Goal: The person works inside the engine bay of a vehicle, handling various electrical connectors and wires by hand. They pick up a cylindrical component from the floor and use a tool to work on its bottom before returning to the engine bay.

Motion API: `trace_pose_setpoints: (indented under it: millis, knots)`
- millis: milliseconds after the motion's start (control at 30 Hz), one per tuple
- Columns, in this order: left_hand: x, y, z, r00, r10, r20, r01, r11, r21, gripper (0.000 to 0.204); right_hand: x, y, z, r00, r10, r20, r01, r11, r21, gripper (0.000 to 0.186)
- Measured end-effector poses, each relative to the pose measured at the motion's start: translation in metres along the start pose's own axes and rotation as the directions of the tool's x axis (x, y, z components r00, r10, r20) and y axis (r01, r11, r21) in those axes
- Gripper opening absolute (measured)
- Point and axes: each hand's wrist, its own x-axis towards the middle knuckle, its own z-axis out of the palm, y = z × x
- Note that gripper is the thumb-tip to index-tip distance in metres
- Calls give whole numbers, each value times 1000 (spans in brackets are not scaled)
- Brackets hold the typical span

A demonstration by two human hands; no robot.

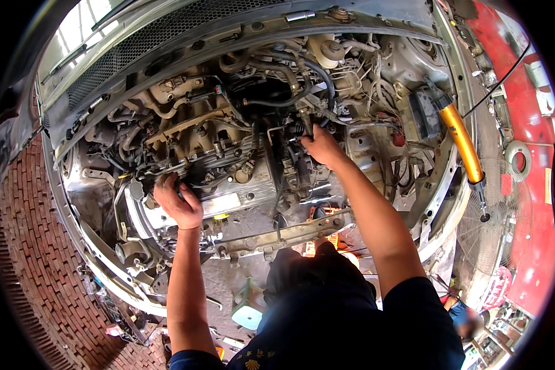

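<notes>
the right hand (pixel 319 145) reaches deep into the engine bay, fingers curled narrow around a black hose fitting (pixel 307 118) that runs up and away from it, while the left hand (pixel 179 203) rests nearer the body, spread flat on the engine's left end (pixel 166 217), well apart.

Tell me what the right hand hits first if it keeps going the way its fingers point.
Probably the black rubber hoses just beyond the right hand, whose fingers point deeper into the engine bay toward the windscreen; depth is unclear, and its fingertips may already touch a fitting there.
</notes>
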Motion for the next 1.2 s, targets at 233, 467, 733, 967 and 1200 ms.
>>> trace_pose_setpoints:
  millis: [233,467,733,967,1200]
  knots:
    - [1,2,-3,1000,0,19,0,1000,15,29,-8,-17,-29,998,-18,-56,3,968,-250,38]
    - [0,-2,-2,1000,12,14,-12,1000,-1,29,-11,-8,-57,919,-135,-370,33,962,-270,36]
    - [-1,-1,-1,1000,1,12,-1,1000,16,29,-11,-2,-47,891,-184,-415,83,965,-249,50]
    - [1,0,1,1000,19,21,-19,1000,13,29,-13,-3,-5,928,-37,-371,-5,994,-112,62]
    - [1,2,5,1000,23,0,-23,1000,20,30,-12,2,8,910,70,-408,-20,992,126,68]
